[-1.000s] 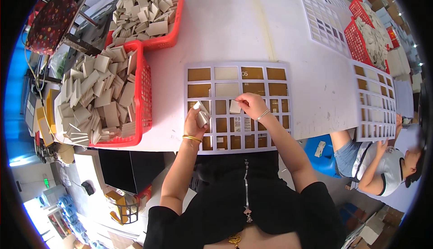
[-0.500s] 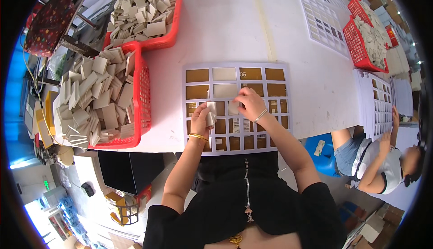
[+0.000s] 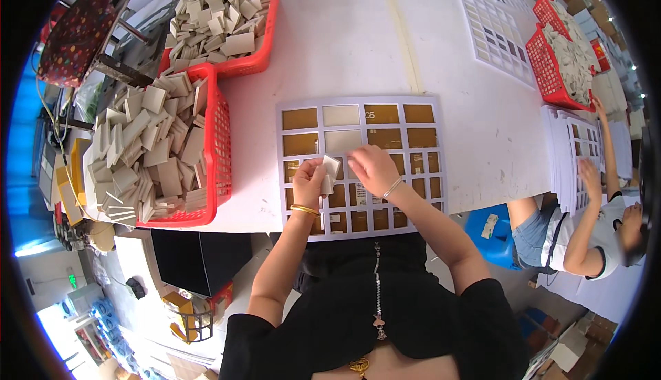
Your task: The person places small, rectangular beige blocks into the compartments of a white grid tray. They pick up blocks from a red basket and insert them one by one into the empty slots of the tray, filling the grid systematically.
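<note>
A white grid frame (image 3: 358,131) lies flat on the table in front of me, its windows mostly brown. Two windows in its upper part are filled with off-white tiles (image 3: 342,115). Over the frame's left half, my left hand (image 3: 309,183) is closed round a small stack of off-white tiles (image 3: 330,171). My right hand (image 3: 376,173) hovers just right of that stack, above the middle windows. Its fingers are bent together, slightly blurred, and whatever lies between them is hidden.
Two red baskets (image 3: 219,139) heaped with similar tiles stand at the left. More grid frames (image 3: 492,36) and red baskets (image 3: 544,70) are at the far right. Beyond a blue stool (image 3: 492,232), a co-worker (image 3: 585,235) reaches over a stack of frames (image 3: 561,149).
My right hand has moved slightly down and left. The tile seen at its fingers is no longer plain to see. The tiles in my left hand have tilted. The co-worker's arm now reaches toward a basket.
</note>
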Demonstrator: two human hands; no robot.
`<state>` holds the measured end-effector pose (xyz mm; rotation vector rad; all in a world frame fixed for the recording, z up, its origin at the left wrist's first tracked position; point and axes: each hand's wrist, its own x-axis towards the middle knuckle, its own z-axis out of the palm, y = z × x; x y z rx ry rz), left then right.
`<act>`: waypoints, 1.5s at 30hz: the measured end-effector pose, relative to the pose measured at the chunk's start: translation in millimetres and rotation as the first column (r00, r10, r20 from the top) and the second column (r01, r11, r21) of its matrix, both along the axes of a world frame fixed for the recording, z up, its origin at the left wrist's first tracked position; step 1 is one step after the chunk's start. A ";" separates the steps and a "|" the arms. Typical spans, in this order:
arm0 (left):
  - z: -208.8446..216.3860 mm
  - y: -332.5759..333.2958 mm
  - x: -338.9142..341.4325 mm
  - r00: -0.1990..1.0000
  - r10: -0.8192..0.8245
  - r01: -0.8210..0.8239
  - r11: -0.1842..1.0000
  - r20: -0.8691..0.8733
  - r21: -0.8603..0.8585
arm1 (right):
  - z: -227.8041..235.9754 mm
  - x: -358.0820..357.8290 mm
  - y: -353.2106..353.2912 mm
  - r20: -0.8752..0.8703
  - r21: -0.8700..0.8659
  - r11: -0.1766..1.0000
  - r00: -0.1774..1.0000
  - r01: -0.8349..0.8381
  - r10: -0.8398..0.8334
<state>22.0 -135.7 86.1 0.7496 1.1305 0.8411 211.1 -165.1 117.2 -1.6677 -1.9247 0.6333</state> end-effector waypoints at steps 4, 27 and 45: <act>9.2 -3.3 3.2 0.997 -0.060 0.064 0.995 -0.046 0.077 | -5.5 -15.5 5.1 -0.561 -0.169 0.985 0.826 -0.040 -0.063; -3.0 -1.8 -29.1 0.926 0.292 -0.268 0.955 0.241 -0.124 | -29.4 -24.8 17.7 0.067 0.238 0.967 0.992 0.088 -0.106; -0.7 -17.4 -0.2 0.946 0.191 -0.180 0.981 0.261 -0.068 | 2.4 -44.1 -7.2 -0.476 0.075 0.995 0.879 0.073 -0.028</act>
